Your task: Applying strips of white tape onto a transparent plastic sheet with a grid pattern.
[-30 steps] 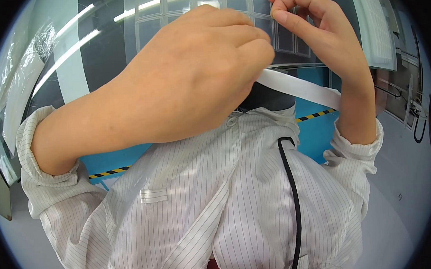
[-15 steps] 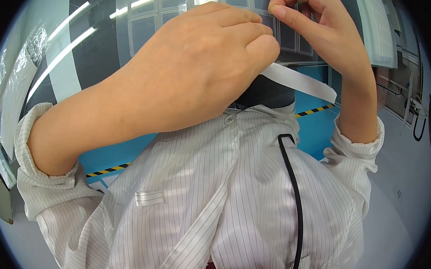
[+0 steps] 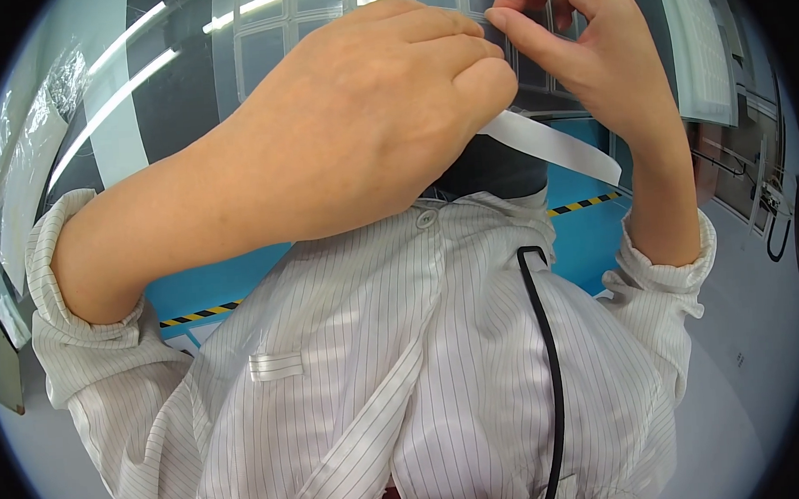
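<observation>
We pinch the thin white flexible strip [image 3: 552,145]: left hand [image 3: 366,134] closed on its end, right hand [image 3: 588,50] fingertip-pinching at 1 o'clock; light, floppy, creases easily, so hold it by the edges.

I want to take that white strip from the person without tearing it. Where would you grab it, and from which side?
Grip the loose end of the white strip, coming from the person's right and below. That end hangs free and flat, sloping down from the left hand, whose fingers cover the upper end. The right hand pinches something thin just above, so that side is crowded.
</observation>
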A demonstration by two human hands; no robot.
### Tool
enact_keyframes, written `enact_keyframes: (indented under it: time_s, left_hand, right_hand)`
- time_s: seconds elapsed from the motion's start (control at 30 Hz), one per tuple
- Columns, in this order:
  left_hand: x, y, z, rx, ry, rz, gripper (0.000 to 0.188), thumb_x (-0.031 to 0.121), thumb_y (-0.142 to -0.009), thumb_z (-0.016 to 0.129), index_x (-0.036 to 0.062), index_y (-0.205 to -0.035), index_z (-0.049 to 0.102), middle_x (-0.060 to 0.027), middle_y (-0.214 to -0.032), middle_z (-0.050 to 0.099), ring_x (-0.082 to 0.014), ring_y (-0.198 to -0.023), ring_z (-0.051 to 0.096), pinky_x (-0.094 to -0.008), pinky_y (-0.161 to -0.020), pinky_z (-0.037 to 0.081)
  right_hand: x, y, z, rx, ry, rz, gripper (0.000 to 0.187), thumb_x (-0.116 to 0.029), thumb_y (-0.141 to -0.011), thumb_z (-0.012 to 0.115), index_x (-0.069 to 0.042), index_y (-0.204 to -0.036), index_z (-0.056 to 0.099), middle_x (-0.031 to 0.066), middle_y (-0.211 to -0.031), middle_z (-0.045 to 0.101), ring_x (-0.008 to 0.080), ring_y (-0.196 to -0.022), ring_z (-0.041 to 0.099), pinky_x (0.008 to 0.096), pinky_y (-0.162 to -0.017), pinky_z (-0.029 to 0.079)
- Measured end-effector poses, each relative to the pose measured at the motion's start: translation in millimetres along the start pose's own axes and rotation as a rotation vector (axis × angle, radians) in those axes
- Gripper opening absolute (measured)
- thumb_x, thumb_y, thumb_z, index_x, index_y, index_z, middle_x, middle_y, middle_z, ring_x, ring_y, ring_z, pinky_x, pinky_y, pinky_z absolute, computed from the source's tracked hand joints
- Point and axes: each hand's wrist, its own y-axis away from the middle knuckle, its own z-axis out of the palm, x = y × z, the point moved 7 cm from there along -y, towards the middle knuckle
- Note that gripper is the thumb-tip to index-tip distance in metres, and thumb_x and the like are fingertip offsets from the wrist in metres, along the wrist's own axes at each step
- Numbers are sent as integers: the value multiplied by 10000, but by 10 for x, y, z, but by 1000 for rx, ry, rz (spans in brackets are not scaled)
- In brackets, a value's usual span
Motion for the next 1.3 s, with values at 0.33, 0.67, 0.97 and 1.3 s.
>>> enact_keyframes:
  time_s: [0.33, 0.67, 0.97, 1.3]
  left_hand:
    - [9, 26, -17, 54, 41, 19, 164, 86, -841, 647, -37, -935, 591, -255, -1135, 681, -360, -1103, 663, -421, -951, 531]
    - [-18, 12, -13, 52, 77, 26, 162, 65, -823, 674, -31, -926, 595, -238, -1101, 677, -360, -1066, 669, -414, -931, 536]
    - [-7, 20, -222, 80, -267, -73, 116, 33, -796, 714, 8, -838, 608, -142, -781, 565, -299, -691, 558, -382, -631, 464]
    - [-86, 77, -343, 133, -42, -200, 76, 29, -827, 689, 5, -855, 623, -142, -769, 586, -300, -692, 580, -388, -648, 478]
  right_hand:
    - [328, -104, 223, -69, -1125, -925, 101, -60, -932, 706, 27, -907, 660, 62, -1018, 596, 104, -838, 526, 227, -741, 431]
    - [68, 79, 95, 85, 40, -191, 111, -33, -942, 688, 0, -1006, 605, 42, -1034, 548, 86, -869, 497, 234, -729, 428]
    - [92, 246, -60, -42, -270, -226, 99, -52, -1013, 577, 29, -1020, 635, 64, -1083, 652, 121, -971, 583, 248, -870, 446]
    - [-84, 318, -97, -6, -306, -310, 38, 21, -946, 634, 38, -980, 639, 82, -1050, 641, 133, -943, 572, 254, -868, 442]
